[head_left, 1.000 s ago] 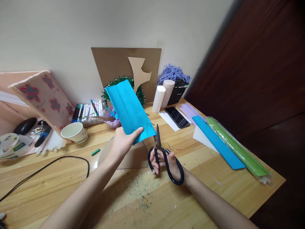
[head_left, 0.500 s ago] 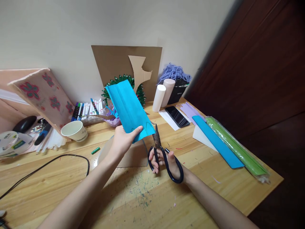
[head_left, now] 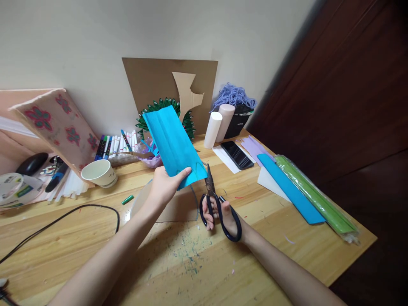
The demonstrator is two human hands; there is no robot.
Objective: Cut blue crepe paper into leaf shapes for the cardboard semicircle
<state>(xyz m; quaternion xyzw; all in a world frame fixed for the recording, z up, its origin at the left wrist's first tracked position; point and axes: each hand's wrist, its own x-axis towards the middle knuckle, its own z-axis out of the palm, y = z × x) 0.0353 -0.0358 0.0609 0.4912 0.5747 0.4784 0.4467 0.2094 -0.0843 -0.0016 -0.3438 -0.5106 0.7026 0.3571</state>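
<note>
A folded sheet of blue paper (head_left: 172,140) is pinched at its lower edge by my left hand (head_left: 165,185), thumb on top. Green curved lines are drawn near its lower right corner. My right hand (head_left: 219,214) grips a pair of scissors (head_left: 209,182) by the black handles, blades pointing up. The blade tips are at the paper's right corner; whether they touch it I cannot tell. Under the left hand lies a piece of cardboard (head_left: 178,206) with a curved drawn edge, partly hidden.
A paper cup (head_left: 100,173), a green marker cap (head_left: 127,199) and a black cable (head_left: 95,206) are on the left. Markers (head_left: 123,143) stand behind. To the right lie a phone (head_left: 237,155), blue paper (head_left: 291,189) and a green paper pack (head_left: 314,197). Cardboard (head_left: 153,78) leans on the wall.
The scissors' handles have come closer together and my right hand has shifted slightly left. My left hand and the blue paper are nearly unmoved.
</note>
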